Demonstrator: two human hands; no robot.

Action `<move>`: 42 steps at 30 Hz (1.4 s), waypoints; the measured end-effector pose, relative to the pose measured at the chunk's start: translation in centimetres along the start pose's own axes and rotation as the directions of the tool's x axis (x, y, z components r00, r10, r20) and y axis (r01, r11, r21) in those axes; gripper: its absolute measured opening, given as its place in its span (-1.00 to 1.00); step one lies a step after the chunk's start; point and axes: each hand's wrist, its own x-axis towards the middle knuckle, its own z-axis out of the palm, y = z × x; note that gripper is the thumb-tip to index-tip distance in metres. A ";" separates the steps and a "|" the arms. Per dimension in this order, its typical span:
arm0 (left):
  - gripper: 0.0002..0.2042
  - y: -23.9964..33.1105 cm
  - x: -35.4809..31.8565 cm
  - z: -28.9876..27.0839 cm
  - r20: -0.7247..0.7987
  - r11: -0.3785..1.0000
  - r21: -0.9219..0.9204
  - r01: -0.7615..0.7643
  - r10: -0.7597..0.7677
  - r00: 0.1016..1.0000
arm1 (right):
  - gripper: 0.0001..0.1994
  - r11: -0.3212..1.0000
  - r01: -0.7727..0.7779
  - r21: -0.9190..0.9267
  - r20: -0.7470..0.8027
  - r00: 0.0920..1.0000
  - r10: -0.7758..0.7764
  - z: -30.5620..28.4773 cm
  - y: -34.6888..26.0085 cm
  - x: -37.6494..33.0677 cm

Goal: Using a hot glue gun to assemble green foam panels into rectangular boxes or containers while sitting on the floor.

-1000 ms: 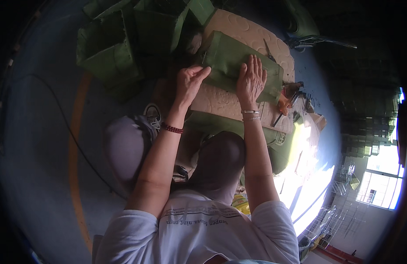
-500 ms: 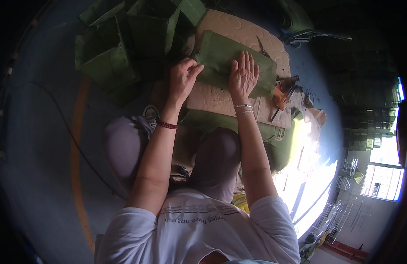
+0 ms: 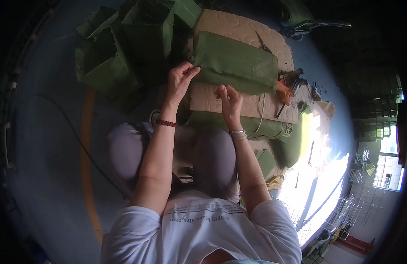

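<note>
A long green fabric box (image 3: 236, 61) lies on its side on a tan padded board in front of me. At its near left corner, my left hand (image 3: 181, 81) is closed in a pinch on the fabric edge. My right hand (image 3: 231, 103) hovers just off the box's near side, over the padding. Its fingers are curled in; whether anything small sits between them is hidden. Past the box's far side lies a dark pointed tool (image 3: 261, 42). An orange-handled tool (image 3: 284, 93) rests against the right end.
Several open green fabric boxes (image 3: 102, 61) stand at the far left. The tan padded board (image 3: 243, 24) lies over a green bundle (image 3: 230, 123) with a pale strap. A dark cable (image 3: 95, 165) runs along the floor at left. Wire racks (image 3: 351, 211) stand at right.
My right hand has lifted off the top of the box, come nearer to me, and curled its fingers. The left hand keeps its pinch at the corner.
</note>
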 end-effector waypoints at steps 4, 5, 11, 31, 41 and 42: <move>-0.78 -0.3 0.4 -0.1 0.025 0.999 -0.019 0.035 -0.034 0.999 | -0.72 0.867 0.007 0.498 -0.024 1.000 0.005 2.2 -0.1 2.2; -0.80 -0.2 0.3 -0.2 0.033 0.996 -0.053 0.076 -0.074 0.997 | -0.75 0.708 -0.117 0.696 0.063 0.993 0.102 2.8 -0.9 2.4; -0.84 0.1 0.0 0.1 0.010 0.986 -0.135 0.102 -0.102 0.995 | -0.78 0.246 -0.204 0.947 0.139 0.956 0.257 4.5 -1.1 2.5; -0.86 -0.8 0.1 0.1 0.027 0.971 -0.209 0.118 -0.115 0.993 | -0.84 0.601 -0.024 0.799 -0.124 0.971 0.204 7.0 -2.6 3.3; -0.85 0.5 -0.1 0.5 -0.083 0.873 -0.461 0.157 -0.219 0.972 | -0.85 0.561 -0.007 0.827 -0.158 0.956 0.245 7.5 -3.4 3.6; -0.85 0.9 0.1 0.7 -0.082 0.873 -0.461 0.159 -0.220 0.972 | -0.85 0.554 0.006 0.832 -0.164 0.958 0.236 7.5 -3.4 3.6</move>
